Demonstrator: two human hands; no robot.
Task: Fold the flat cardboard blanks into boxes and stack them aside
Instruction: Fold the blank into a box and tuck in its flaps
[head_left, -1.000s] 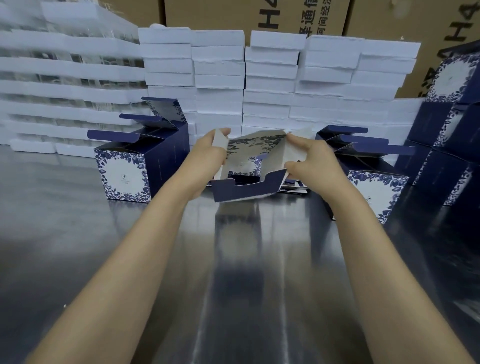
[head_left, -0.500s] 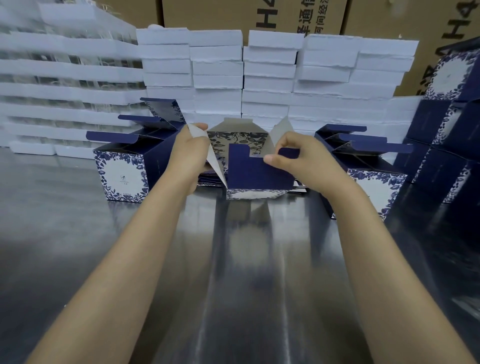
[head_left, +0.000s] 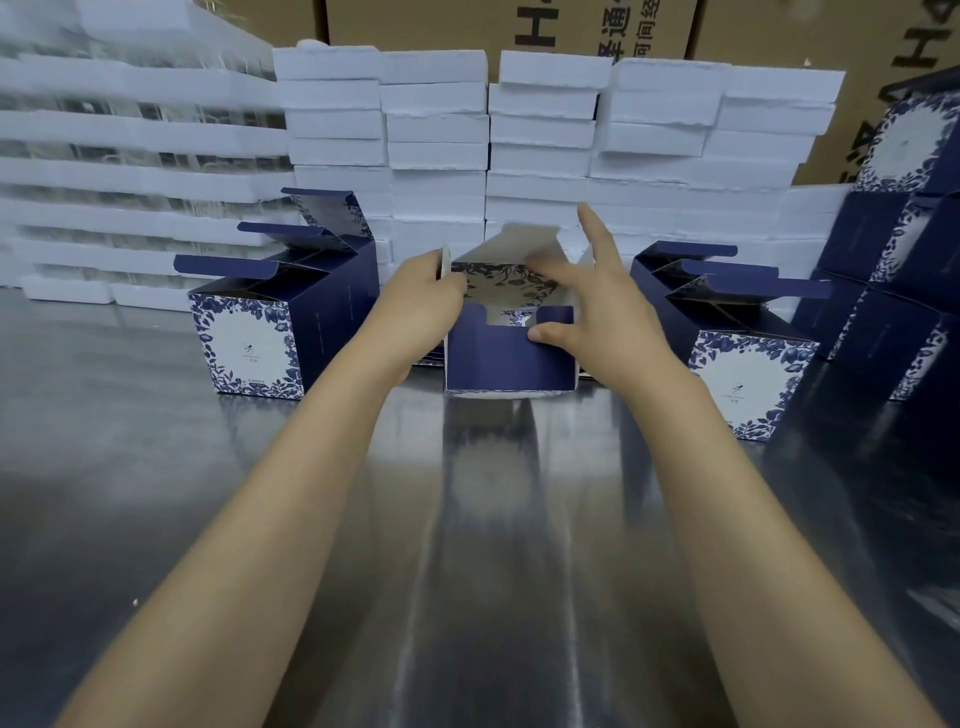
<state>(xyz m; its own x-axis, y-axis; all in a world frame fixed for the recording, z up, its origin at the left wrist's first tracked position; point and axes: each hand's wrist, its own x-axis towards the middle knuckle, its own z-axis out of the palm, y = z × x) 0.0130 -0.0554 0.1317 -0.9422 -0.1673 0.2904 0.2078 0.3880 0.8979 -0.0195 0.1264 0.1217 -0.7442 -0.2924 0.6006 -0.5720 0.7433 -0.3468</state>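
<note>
Change: right hand (head_left: 597, 312) has spread its fingers straight.
Surface: shiny metal table (head_left: 467, 545); white foam stacks (head_left: 436, 130) behind.
Box (head_left: 498, 358): half-folded, mid-table, between open boxes (head_left: 270, 322).
Grip: left hand (head_left: 421, 306) clasps its left wall; right thumb presses.

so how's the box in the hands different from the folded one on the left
The held box is gripped by the left hand, pressed by the right hand; the left box stands untouched. The held box shows plain navy; the left box a white floral panel. Both have open flaps.
</note>
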